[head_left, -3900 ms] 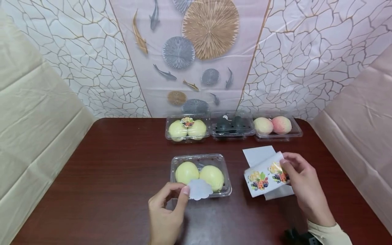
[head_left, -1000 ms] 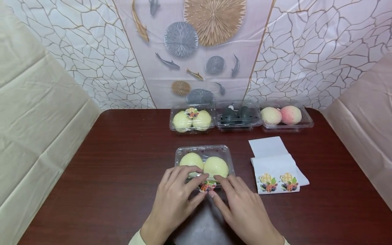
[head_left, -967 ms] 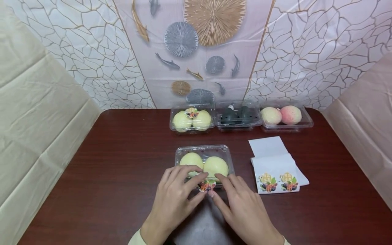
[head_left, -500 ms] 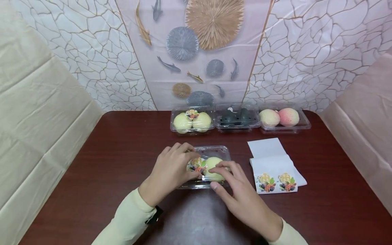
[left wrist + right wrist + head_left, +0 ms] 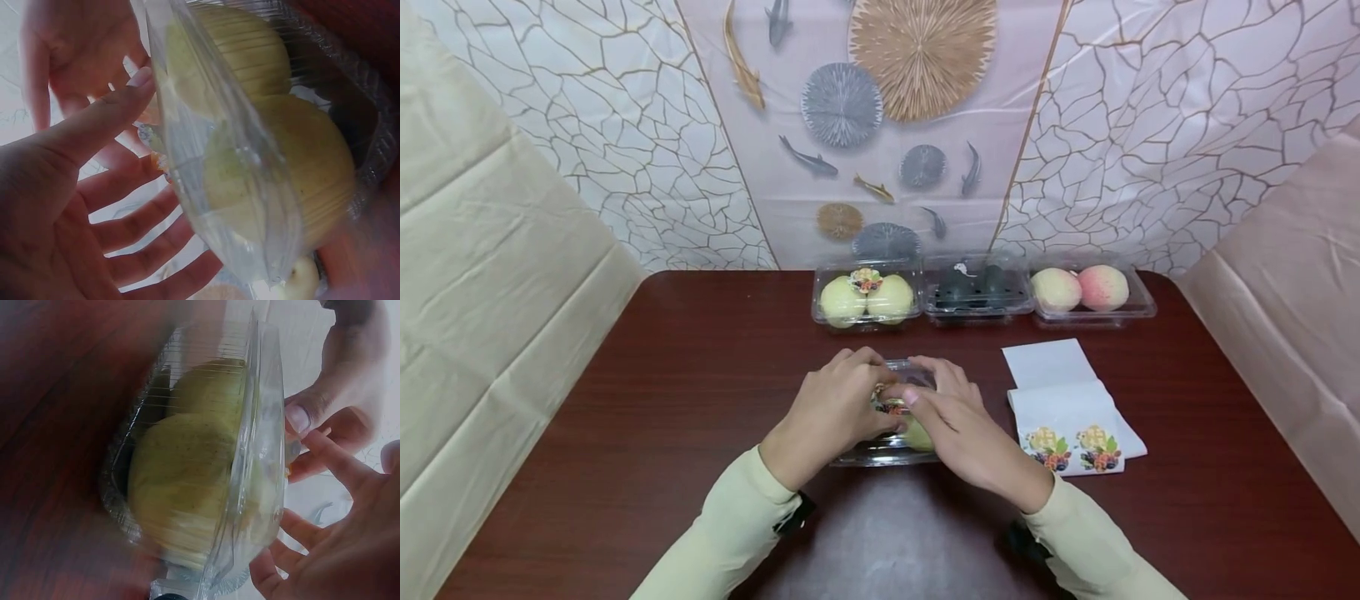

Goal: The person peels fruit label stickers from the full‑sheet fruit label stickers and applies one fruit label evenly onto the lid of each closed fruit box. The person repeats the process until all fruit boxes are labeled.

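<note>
A clear plastic clamshell box (image 5: 880, 457) with two pale yellow round fruits (image 5: 187, 481) sits on the dark table before me. Over its lid, a fruit-printed sticker (image 5: 891, 408) shows between my hands. My left hand (image 5: 838, 408) holds the sticker's edge between thumb and forefinger, its other fingers spread by the lid in the left wrist view. My right hand (image 5: 962, 425) reaches across the lid from the right with extended fingers; in the right wrist view one finger touches the sticker beside the left thumb. How much of the sticker lies on the lid is hidden.
Three clear boxes stand along the back: a stickered one with yellow fruits (image 5: 867, 302), one with dark fruits (image 5: 976, 292), one with pinkish fruits (image 5: 1081, 289). Right of my hands lies a white sticker sheet (image 5: 1067, 408) with two stickers left on its front edge.
The sticker, earlier in my left hand and then at the box's front edge, is now over the lid. My right hand laid the sheet down and came left onto the box.
</note>
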`<state>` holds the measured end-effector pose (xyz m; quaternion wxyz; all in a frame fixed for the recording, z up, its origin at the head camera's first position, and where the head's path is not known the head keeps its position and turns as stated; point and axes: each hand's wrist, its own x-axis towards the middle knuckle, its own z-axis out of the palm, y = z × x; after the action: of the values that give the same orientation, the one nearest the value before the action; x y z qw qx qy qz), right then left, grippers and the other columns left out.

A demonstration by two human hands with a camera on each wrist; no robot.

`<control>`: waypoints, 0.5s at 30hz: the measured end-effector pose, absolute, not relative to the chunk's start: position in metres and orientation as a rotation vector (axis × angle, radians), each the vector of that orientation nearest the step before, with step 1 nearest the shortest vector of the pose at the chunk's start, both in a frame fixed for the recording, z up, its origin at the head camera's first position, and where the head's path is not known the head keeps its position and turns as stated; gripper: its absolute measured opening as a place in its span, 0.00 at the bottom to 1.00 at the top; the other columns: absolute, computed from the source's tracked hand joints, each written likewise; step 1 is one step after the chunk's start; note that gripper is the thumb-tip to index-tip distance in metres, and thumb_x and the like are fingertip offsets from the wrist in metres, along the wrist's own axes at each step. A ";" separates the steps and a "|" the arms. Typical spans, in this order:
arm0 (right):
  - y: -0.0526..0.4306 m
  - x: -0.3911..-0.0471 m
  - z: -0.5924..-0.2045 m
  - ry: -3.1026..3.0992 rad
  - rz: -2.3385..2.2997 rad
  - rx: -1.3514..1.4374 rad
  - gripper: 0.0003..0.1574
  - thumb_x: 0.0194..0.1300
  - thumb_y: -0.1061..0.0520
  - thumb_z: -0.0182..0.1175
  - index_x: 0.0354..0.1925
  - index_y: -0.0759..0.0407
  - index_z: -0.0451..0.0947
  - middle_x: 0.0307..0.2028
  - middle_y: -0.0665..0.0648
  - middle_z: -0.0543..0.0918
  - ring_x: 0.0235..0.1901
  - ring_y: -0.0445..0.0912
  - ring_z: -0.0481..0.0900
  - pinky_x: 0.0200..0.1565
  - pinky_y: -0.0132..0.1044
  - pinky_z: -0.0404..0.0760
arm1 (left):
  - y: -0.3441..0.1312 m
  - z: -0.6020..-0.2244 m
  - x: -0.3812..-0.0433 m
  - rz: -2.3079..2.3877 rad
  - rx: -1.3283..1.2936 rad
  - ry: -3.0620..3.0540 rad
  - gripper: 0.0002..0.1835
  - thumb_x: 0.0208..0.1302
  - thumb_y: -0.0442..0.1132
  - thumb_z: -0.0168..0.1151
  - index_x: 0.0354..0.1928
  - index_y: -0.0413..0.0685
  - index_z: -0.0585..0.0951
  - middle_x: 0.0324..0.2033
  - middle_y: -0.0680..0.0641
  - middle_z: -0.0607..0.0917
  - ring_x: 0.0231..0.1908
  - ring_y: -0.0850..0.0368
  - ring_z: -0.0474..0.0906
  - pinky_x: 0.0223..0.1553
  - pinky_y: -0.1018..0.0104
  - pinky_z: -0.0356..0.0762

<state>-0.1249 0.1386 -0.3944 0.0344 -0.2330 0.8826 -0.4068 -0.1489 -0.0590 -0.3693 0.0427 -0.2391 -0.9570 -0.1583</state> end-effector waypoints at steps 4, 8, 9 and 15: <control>0.135 -0.130 -0.394 2.699 -1.223 -0.681 0.31 0.88 0.40 0.37 0.65 0.46 0.84 0.81 0.60 0.58 0.81 0.59 0.46 0.71 0.77 0.40 | -0.057 -0.367 -0.151 -0.475 -0.724 -2.953 0.24 0.48 0.56 0.87 0.48 0.60 0.92 0.51 0.54 0.87 0.48 0.51 0.82 0.36 0.42 0.86; 0.132 -0.133 -0.394 2.699 -1.182 -0.667 0.34 0.88 0.39 0.36 0.60 0.49 0.87 0.83 0.58 0.53 0.83 0.59 0.39 0.72 0.73 0.40 | -0.055 -0.367 -0.152 -0.476 -0.705 -2.981 0.23 0.48 0.54 0.87 0.48 0.61 0.92 0.51 0.53 0.87 0.50 0.50 0.82 0.38 0.40 0.86; 0.131 -0.133 -0.394 2.701 -1.172 -0.667 0.35 0.88 0.39 0.36 0.59 0.50 0.88 0.83 0.57 0.52 0.83 0.59 0.38 0.73 0.72 0.41 | -0.055 -0.367 -0.153 -0.470 -0.706 -2.984 0.23 0.48 0.54 0.87 0.48 0.61 0.92 0.51 0.52 0.87 0.50 0.49 0.82 0.38 0.40 0.86; 0.128 -0.134 -0.396 2.722 -1.109 -0.682 0.39 0.87 0.37 0.34 0.53 0.50 0.91 0.83 0.58 0.52 0.83 0.62 0.38 0.72 0.71 0.41 | -0.054 -0.370 -0.152 -0.420 -0.729 -2.961 0.20 0.49 0.52 0.86 0.45 0.61 0.92 0.49 0.51 0.87 0.48 0.47 0.82 0.36 0.39 0.85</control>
<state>-0.1344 0.1279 -0.3956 0.0620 -0.2254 0.9004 -0.3669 -0.1522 -0.0544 -0.3703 0.0319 -0.2367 -0.9614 -0.1363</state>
